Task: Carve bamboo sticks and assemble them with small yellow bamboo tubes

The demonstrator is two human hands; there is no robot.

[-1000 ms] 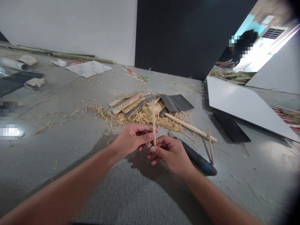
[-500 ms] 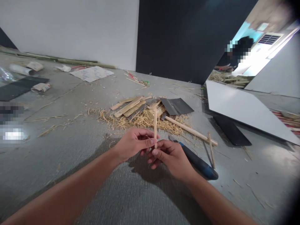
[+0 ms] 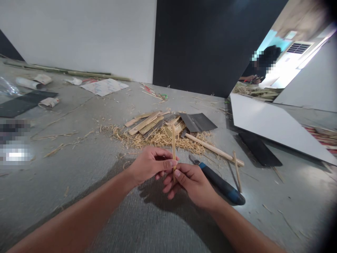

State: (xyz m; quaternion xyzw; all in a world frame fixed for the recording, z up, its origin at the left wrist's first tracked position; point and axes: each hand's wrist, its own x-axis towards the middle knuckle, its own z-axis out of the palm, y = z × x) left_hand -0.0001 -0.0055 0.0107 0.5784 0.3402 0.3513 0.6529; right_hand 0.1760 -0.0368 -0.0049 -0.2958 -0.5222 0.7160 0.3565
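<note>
A thin bamboo stick stands upright between my two hands. My left hand pinches it between thumb and fingers from the left. Just below, my right hand grips its lower end, thumb in front and fingers curled behind. On the floor beside my right hand lies a knife with a dark blue-black handle, its blade pointing toward the shavings. A hammer with a wooden handle rests past the knife, its head on the pile. Another short stick leans on the hammer handle's end.
Ahead is a heap of bamboo shavings with split bamboo pieces and a dark folded sheet. A black phone-like slab and a white board lie right. A person sits beyond the dark panel.
The stick has turned slightly in my fingers and sits a little lower. My right hand has shifted slightly down. The whole view has tilted a little.
</note>
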